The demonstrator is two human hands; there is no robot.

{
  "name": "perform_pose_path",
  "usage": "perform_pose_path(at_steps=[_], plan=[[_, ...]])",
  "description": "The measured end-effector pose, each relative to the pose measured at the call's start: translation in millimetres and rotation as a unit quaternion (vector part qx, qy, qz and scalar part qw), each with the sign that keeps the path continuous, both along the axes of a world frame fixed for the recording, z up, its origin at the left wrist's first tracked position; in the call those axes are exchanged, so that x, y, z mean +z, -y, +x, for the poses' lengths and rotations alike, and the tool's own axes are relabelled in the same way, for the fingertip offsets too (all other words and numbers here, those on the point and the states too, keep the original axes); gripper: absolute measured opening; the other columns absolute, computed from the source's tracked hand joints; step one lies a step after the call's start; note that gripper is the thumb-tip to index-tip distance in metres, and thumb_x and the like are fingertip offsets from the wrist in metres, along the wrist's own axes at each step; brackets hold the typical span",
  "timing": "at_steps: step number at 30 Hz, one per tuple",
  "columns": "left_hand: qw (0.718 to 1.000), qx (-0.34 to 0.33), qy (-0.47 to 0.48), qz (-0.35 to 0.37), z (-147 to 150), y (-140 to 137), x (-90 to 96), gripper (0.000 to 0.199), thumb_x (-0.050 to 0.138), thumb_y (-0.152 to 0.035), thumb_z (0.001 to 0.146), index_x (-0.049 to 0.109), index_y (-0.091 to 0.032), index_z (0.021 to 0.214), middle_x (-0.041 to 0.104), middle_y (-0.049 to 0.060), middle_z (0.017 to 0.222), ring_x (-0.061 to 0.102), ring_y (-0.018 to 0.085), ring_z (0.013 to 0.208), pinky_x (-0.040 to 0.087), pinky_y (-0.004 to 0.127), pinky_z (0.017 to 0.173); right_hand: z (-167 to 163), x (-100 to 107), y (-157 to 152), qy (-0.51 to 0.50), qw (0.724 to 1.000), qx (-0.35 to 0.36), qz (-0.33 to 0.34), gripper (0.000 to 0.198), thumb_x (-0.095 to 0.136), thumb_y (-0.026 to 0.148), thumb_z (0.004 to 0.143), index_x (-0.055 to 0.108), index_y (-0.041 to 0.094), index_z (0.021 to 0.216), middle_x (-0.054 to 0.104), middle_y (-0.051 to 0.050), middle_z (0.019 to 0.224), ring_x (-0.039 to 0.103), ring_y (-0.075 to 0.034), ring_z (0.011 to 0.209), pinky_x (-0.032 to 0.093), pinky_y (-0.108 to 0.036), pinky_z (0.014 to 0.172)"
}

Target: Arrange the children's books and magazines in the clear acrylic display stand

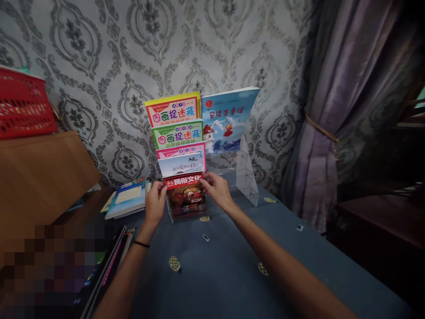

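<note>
Both edges: “民俗文化” booklet pinched by nearly closed left fingers and right fingers
Clear rack: “安徒生童话” book held

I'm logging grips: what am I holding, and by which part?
The red-topped book, by its upper corners: left hand at the left, right hand at the right.
</note>
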State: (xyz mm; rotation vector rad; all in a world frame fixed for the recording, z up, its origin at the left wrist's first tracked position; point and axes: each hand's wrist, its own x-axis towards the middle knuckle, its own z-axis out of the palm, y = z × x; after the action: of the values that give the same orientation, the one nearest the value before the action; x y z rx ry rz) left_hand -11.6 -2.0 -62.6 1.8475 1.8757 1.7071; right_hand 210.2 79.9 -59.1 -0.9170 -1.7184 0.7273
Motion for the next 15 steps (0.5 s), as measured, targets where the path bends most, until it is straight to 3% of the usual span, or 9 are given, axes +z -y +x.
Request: perform_pose_path(at_steps=[4, 15], plan=[[1.000, 0.009, -0.012, -0.006, -0.4, -0.1, 0.7, 0.014, 0.050, -0.035, 0.091, 0.052, -0.023, 0.083, 0.060, -0.001, 0.073, 0.059, 0.018, 0.069, 0.049, 0.030, 0.064, -0.4, -1.8, -1.2, 0.001, 1.000, -0.002, 0.002, 0.015, 0.057, 0.034, 0.086, 0.064, 0.020, 0.088, 0.071, -0.002, 0.070, 0.068, -0.018, 0.059, 0.053, -0.029, 0.060], [1.000, 0.008, -0.020, 0.021, 1.4, -3.8, -6.6, 0.012, 0.052, -0.030, 0.092, 0.054, -0.021, 0.085, 0.062, 0.001, 0.082, 0.060, 0.018, 0.076, 0.049, 0.029, 0.069, 2.2, -10.1, -5.4, 0.012, 1.000, 0.009, 0.015, 0.022, 0.056, 0.039, 0.084, 0.064, 0.020, 0.090, 0.072, -0.003, 0.070, 0.069, -0.021, 0.059, 0.052, -0.031, 0.059]])
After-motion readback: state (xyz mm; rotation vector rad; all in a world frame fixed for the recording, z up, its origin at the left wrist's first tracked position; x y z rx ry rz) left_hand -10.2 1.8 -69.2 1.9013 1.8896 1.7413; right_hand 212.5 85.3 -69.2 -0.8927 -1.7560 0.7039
